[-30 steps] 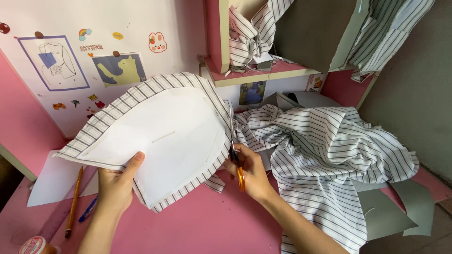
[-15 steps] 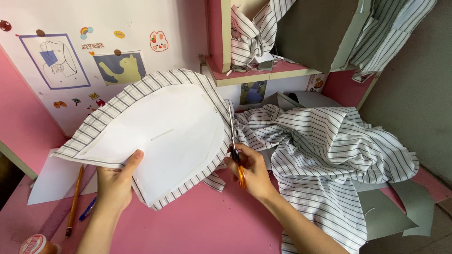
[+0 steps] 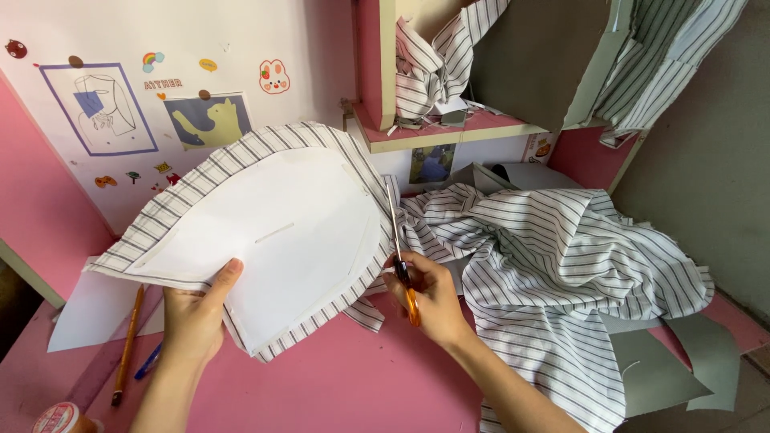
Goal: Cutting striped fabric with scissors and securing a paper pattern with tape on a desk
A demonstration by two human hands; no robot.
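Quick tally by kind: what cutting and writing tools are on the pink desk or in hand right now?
Scissors, in the right hand: 1
Pencil: 1
Blue pen: 1
Total: 3

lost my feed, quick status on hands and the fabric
Left hand grips white paper pattern with striped fabric piece. Right hand on orange-handled scissors, blades along the pattern's right edge. Loose striped fabric pile bunched right beside them.

pink desk (image 3: 337,393) up against a white wall (image 3: 241,40) covered in stickers and drawings, pink shelf (image 3: 449,132) above, soft daylight all over
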